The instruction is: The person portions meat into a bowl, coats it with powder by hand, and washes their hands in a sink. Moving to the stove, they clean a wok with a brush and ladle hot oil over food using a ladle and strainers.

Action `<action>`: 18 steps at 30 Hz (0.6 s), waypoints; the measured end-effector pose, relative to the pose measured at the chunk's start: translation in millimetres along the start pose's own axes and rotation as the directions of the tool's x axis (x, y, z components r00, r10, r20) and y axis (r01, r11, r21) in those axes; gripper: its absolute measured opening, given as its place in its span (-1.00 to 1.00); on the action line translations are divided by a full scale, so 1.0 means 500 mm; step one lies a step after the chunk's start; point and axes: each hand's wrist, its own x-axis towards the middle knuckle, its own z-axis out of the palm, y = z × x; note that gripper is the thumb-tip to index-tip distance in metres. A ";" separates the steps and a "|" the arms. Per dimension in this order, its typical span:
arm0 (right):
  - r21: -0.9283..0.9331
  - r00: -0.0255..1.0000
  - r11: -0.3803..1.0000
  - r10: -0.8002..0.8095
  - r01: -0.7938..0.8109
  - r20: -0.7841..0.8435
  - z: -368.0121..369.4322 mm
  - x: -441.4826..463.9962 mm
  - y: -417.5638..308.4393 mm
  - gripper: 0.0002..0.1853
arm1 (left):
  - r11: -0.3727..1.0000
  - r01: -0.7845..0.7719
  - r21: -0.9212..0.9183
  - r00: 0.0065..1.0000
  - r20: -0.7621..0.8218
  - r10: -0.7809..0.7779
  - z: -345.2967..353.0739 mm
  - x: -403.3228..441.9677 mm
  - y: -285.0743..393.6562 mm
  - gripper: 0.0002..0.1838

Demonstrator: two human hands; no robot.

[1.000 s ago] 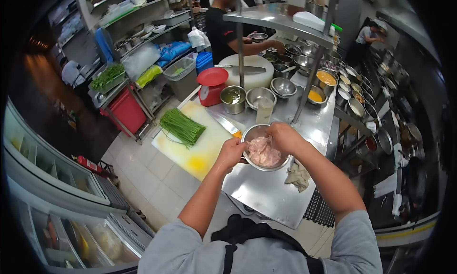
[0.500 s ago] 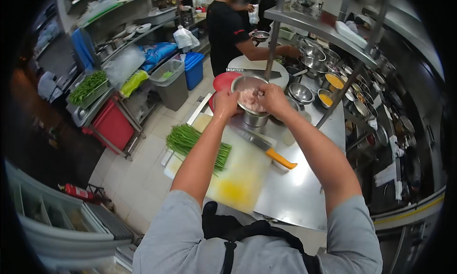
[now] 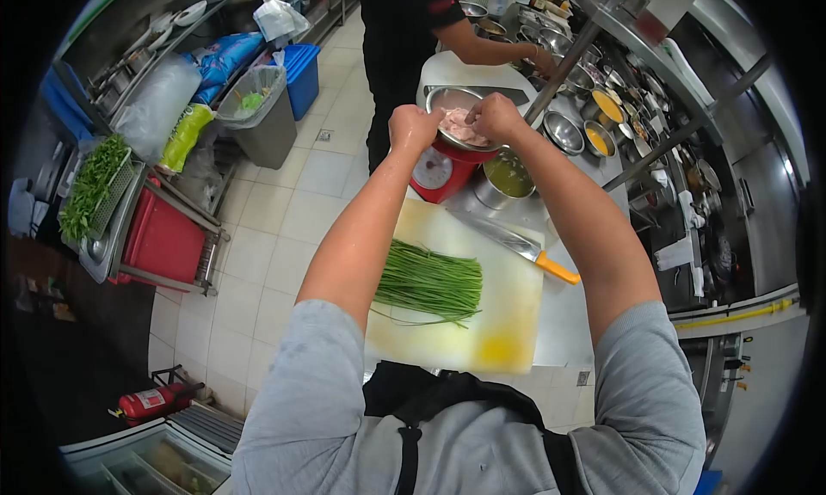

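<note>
A metal bowl (image 3: 443, 97) of pale pink raw meat pieces (image 3: 463, 127) is at the top of the red kitchen scale (image 3: 440, 170), whose round dial faces me. My left hand (image 3: 415, 129) is closed on the bowl's left rim. My right hand (image 3: 499, 119) is closed at the right rim, fingers curled over the inside edge beside the meat. Whether the bowl rests on the scale or hangs just above it, I cannot tell. Right of the scale stands a metal pot (image 3: 508, 178) of greenish liquid. Nearer me, long green stalks (image 3: 430, 282) lie on a white cutting board (image 3: 430, 344).
A knife with an orange handle (image 3: 557, 268) lies across the board's upper right edge. A co-worker (image 3: 396, 48) in black stands beyond the scale, reaching toward several metal bowls. A metal shelf post (image 3: 578, 52) rises at the right. Bins (image 3: 258, 134) stand on the floor leftward.
Both hands have moved the bowl from above the pot to the scale, leaving the pot's liquid visible. My view has tilted down and turned, showing the stalks more fully.
</note>
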 end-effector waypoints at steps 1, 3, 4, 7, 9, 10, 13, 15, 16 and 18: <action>-0.001 1.000 1.000 0.007 -0.007 0.006 0.003 0.007 -0.003 -0.75 | 1.000 0.006 -0.002 1.000 0.007 -0.006 -0.018 -0.009 0.019 -0.63; -0.052 1.000 0.999 0.017 -0.016 0.019 0.009 0.008 -0.012 -0.76 | 0.994 0.107 0.028 0.984 0.144 -0.110 -0.047 -0.028 0.048 -0.58; -0.038 0.999 0.999 0.036 -0.035 0.018 0.006 0.007 -0.014 -0.76 | 0.994 0.088 0.072 0.974 0.201 -0.100 -0.059 -0.025 0.053 -0.57; -0.031 1.000 1.000 0.005 -0.006 -0.028 -0.007 0.008 -0.016 -0.76 | 0.975 0.189 -0.119 0.954 0.257 -0.154 -0.069 -0.018 0.040 -0.65; -0.046 1.000 0.999 -0.002 0.002 -0.014 -0.017 0.006 -0.020 -0.75 | 0.964 0.206 -0.170 0.947 0.283 -0.153 -0.070 -0.018 0.028 -0.67; -0.038 0.999 0.998 0.046 -0.046 0.010 -0.022 0.007 -0.026 -0.74 | 0.960 0.208 -0.185 0.944 0.296 -0.147 -0.072 -0.017 0.024 -0.69; -0.020 0.996 0.996 0.085 -0.085 0.026 -0.023 0.009 -0.037 -0.73 | 0.971 0.197 -0.139 0.932 0.334 -0.141 -0.091 -0.011 0.024 -0.74; -0.011 0.996 0.997 0.083 -0.083 0.018 -0.021 0.010 -0.039 -0.73 | 0.980 0.182 -0.077 0.921 0.364 -0.143 -0.102 -0.009 0.019 -0.76; -0.005 0.997 0.997 0.078 -0.078 0.013 -0.019 0.010 -0.039 -0.73 | 0.973 0.185 -0.142 0.932 0.339 -0.127 -0.105 -0.007 0.012 -0.78; 0.002 0.997 0.997 0.080 -0.080 0.005 -0.021 0.007 -0.038 -0.73 | 0.962 0.182 -0.205 0.942 0.318 -0.110 -0.116 -0.003 -0.009 -0.79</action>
